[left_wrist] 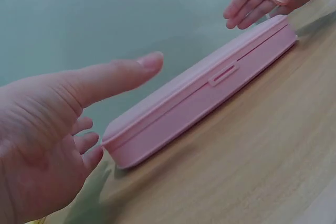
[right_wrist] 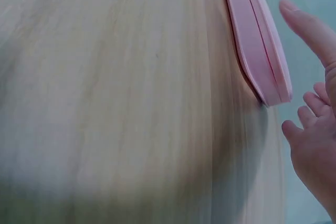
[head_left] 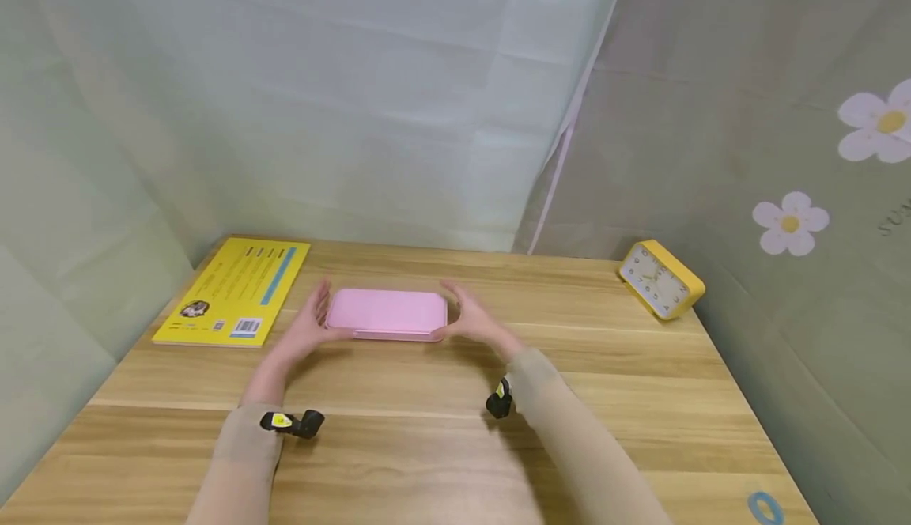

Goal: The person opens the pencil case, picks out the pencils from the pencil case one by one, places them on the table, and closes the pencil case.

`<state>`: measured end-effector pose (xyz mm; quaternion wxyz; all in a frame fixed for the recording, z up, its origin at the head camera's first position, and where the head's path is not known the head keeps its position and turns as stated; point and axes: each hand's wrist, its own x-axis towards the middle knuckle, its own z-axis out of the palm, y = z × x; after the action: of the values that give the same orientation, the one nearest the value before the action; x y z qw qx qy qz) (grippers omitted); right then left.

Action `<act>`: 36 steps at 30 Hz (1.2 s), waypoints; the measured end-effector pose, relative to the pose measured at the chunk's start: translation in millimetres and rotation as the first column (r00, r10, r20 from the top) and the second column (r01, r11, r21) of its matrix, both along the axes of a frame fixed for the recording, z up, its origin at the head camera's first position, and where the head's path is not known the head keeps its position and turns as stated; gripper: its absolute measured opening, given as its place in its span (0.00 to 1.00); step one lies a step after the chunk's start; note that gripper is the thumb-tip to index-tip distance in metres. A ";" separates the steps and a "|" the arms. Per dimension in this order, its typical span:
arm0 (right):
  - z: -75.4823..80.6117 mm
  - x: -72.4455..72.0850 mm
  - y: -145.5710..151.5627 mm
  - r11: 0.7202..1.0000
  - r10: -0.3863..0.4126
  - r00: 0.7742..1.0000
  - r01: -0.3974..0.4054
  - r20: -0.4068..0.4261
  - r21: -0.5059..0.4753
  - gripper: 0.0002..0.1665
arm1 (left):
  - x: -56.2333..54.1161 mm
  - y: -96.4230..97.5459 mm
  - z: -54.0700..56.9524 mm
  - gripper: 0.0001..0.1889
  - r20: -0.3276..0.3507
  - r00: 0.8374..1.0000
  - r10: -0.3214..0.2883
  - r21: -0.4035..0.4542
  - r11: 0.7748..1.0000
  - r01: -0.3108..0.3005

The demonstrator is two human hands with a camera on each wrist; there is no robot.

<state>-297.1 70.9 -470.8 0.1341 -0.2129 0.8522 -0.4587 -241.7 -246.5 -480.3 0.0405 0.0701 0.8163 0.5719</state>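
A closed pink case (head_left: 387,311) with cut corners lies flat on the wooden table; the left wrist view shows a small latch (left_wrist: 223,74) on its front side. My left hand (head_left: 311,326) is at the case's left end, thumb stretched along the front and fingers spread behind. At the opposite end, my right hand (head_left: 472,319) is held in the same way, thumb and fingers apart. In the right wrist view a gap shows between the right hand (right_wrist: 315,135) and the case (right_wrist: 257,40). Neither hand grips it.
A yellow book (head_left: 231,292) lies at the table's back left. Toward the back right stands a yellow alarm clock (head_left: 660,280). A blue ring (head_left: 765,508) is at the front right. Pale curtains (head_left: 391,114) hang behind and beside the wooden table (head_left: 398,446).
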 end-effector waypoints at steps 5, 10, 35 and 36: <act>-4.2 -1.7 -4.4 0.998 0.062 0.998 -0.062 -0.008 0.004 0.68 | -0.2 -2.0 -8.5 0.66 0.014 1.000 -0.008 0.036 0.999 0.007; -7.4 -2.4 -5.6 0.996 0.086 0.996 -0.085 -0.022 0.021 0.70 | -1.7 -2.6 -13.8 0.65 0.006 1.000 -0.008 0.013 1.000 0.008; -7.8 -12.3 -6.3 0.989 0.115 0.979 -0.097 -0.166 0.112 0.58 | -6.0 -5.7 -25.5 0.57 0.019 0.997 0.080 -0.105 0.991 -0.078; -7.2 -12.2 -6.0 0.988 0.120 0.975 -0.098 -0.189 0.120 0.57 | -6.0 -5.7 -25.5 0.57 0.017 0.997 0.079 -0.107 0.991 -0.077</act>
<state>-309.3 64.9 -478.0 0.0862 -0.2959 0.8723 -0.3797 -247.7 -252.2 -505.8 0.0306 0.0297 0.8472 0.5296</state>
